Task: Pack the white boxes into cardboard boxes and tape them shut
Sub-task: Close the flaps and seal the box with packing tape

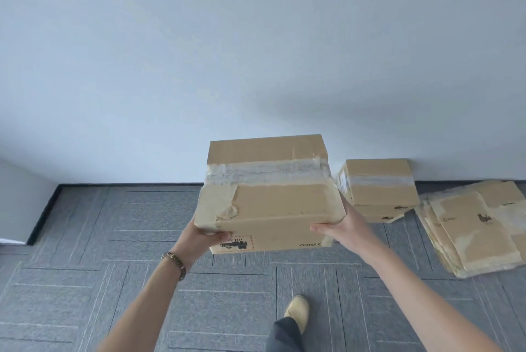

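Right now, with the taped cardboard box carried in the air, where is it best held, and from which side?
By its two short ends, low down, one hand from each side, as the left hand and right hand do on the taped cardboard box. It is broad and flat-topped, with wrinkled tape across the top offering no firm grip.

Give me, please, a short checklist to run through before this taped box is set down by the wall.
1. Both hands hold the box: ok. Left hand and right hand grip the carried cardboard box at its near corners.
2. Top seam taped: ok; clear tape runs across it.
3. Contents packed: cannot tell, the box is shut.
4. Landing spot: ok; bare carpet left of the stacked taped boxes.
5. Flattened cartons out of the way: ok, off to the right.
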Demonstrator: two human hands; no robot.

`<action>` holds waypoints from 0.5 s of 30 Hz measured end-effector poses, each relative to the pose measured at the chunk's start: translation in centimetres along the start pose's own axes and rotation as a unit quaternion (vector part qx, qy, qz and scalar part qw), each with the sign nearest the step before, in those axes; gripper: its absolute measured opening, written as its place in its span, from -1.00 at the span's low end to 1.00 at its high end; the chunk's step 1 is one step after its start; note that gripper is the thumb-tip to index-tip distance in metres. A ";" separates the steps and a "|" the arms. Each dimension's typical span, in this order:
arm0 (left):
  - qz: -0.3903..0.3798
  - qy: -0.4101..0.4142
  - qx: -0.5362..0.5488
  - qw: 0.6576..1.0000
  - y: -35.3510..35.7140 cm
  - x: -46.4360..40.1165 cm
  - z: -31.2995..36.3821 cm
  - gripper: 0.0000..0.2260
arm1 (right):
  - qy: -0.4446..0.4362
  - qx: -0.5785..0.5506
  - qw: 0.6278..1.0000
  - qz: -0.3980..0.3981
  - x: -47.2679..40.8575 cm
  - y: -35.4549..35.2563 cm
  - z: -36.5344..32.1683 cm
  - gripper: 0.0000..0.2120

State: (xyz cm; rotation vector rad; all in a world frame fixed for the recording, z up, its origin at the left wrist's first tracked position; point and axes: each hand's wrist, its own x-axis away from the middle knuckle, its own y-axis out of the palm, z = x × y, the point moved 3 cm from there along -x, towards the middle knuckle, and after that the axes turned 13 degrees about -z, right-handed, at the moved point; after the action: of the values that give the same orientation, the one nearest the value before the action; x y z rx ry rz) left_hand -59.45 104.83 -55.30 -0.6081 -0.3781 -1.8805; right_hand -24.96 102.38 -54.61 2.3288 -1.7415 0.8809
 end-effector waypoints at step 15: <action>-0.028 -0.049 -0.036 0.998 -8.3 -24.7 -7.3 -0.54 | 0.053 -0.028 0.998 0.024 -23.3 2.4 11.3 -0.20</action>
State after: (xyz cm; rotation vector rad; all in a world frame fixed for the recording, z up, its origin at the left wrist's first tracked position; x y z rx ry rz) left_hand -61.48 122.95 -75.26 -0.7461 -0.3964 -1.9297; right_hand -26.90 116.64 -76.30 2.1732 -1.7626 0.9313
